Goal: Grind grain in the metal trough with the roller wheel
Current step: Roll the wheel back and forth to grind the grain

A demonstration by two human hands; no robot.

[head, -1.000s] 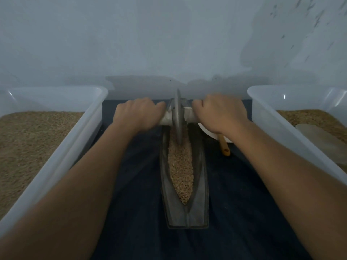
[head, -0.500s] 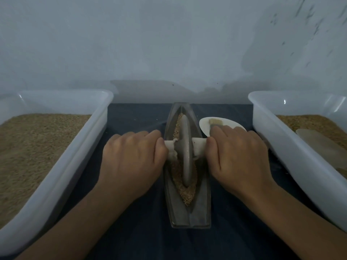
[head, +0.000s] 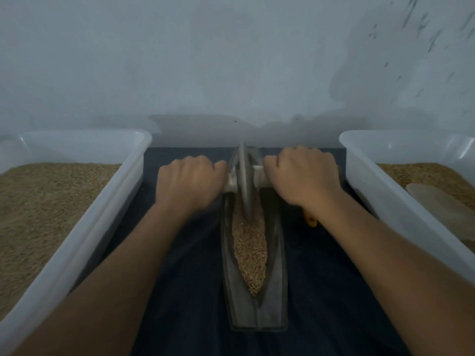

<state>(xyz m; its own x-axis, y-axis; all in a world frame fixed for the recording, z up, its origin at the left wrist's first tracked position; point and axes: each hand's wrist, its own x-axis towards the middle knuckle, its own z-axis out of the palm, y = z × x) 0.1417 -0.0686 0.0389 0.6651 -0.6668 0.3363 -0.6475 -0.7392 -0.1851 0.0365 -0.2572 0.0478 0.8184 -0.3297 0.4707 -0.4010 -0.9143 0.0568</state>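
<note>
Roller wheel [head: 244,181] rolled to trough's [head: 279,255] far end | between both hands (gripping axle)

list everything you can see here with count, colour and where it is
long metal trough: 1, grey, centre on the cloth
brown grain: 1 heap, inside the trough
disc-shaped roller wheel: 1, grey, pale axle handles, far end of trough
dark cloth: 1, navy, under the trough
translucent plastic tubs: 2, whitish, left and right, each holding grain
orange object: 1, mostly hidden, beside the right wrist
left hand: grips left handle
right hand: grips right handle
</note>
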